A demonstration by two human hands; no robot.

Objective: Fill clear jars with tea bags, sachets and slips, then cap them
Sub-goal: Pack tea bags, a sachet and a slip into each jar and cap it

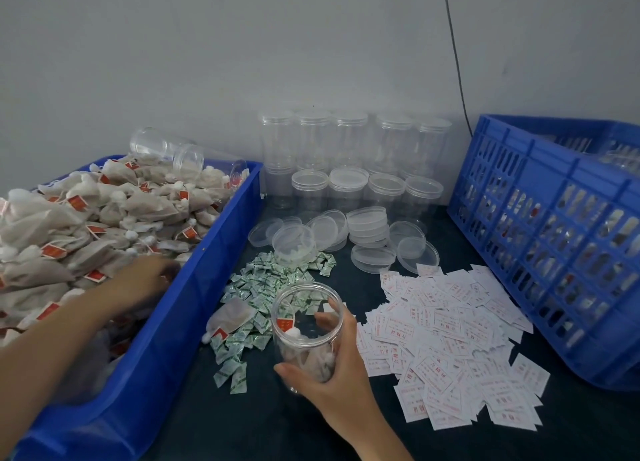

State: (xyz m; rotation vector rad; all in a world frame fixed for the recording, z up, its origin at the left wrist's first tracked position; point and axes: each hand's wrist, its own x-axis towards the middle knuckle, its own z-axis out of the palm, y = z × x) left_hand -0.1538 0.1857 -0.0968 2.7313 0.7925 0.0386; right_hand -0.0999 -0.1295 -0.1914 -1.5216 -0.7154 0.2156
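A few tea bags lie in the bottom of the jar, held roughly upright, mouth up, just above or on the counter. My right grip is wrapped round its near right side. My left grip is down in the heap inside the blue bin, left of the jar. It is blurred, so I cannot tell whether it holds a bag. I judge the next bag must travel right and nearer to reach the mouth.
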